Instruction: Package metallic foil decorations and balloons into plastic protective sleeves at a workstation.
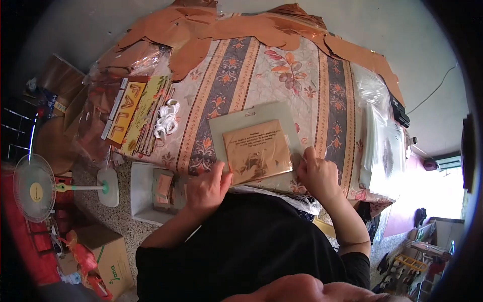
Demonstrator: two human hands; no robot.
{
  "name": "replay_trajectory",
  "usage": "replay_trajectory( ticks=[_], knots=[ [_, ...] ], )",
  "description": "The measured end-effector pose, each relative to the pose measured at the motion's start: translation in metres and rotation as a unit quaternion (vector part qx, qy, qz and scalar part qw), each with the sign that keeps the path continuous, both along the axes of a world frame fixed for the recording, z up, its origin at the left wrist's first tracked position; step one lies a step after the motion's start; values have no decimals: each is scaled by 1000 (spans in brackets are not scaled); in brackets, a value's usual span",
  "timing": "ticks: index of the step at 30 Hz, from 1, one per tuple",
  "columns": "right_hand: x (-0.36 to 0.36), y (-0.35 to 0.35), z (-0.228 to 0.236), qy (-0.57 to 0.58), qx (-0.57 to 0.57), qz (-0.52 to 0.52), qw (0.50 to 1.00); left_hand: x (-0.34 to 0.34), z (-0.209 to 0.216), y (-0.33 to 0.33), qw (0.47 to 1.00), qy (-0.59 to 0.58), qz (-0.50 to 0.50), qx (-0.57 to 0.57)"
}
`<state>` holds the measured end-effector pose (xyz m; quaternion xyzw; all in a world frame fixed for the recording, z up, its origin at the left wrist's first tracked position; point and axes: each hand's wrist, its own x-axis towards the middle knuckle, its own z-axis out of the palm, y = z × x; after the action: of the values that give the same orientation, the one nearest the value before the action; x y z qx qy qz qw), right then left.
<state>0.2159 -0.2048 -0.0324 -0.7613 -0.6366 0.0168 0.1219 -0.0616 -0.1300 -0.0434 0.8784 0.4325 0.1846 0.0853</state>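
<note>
A flat packet (259, 156) of brown material in clear plastic, with dark print on it, lies over a pale grey-green card (221, 126). The card has a hanging slot at its top. Both are at the near edge of the table, in front of my body. My left hand (207, 187) is closed at the lower left edge of the packet, thumb and forefinger up against it. At the right edge of the card, my right hand (318, 173) has its fingers curled in and pinched. What sits between those fingertips is partly hidden.
Yellow printed signs (143, 116) are stacked on the table's left, with white ribbon rolls (167, 118) on them. Clear plastic bags (380, 146) pile up at right. Brown cut-out sheets (261, 27) line the back. A grey bin (143, 189) and a fan (35, 189) stand lower left.
</note>
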Motion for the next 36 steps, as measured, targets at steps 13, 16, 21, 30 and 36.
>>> replay_trajectory(
  ticks=[13,16,21,30,36],
  knots=[
    [36,12,2,211,32,78,974,-15,-25,6,959,-263,-75,79],
    [46,19,6,614,-79,119,776,-13,-19,20,949,-302,-73,61],
    [38,25,25,513,-53,169,840,-28,18,33,830,-487,-82,-257],
    [9,46,16,500,-97,162,845,-213,-24,58,812,-372,4,-450],
    [2,48,5,515,-112,130,840,-382,-185,-54,518,-563,333,-552]
  ],
)
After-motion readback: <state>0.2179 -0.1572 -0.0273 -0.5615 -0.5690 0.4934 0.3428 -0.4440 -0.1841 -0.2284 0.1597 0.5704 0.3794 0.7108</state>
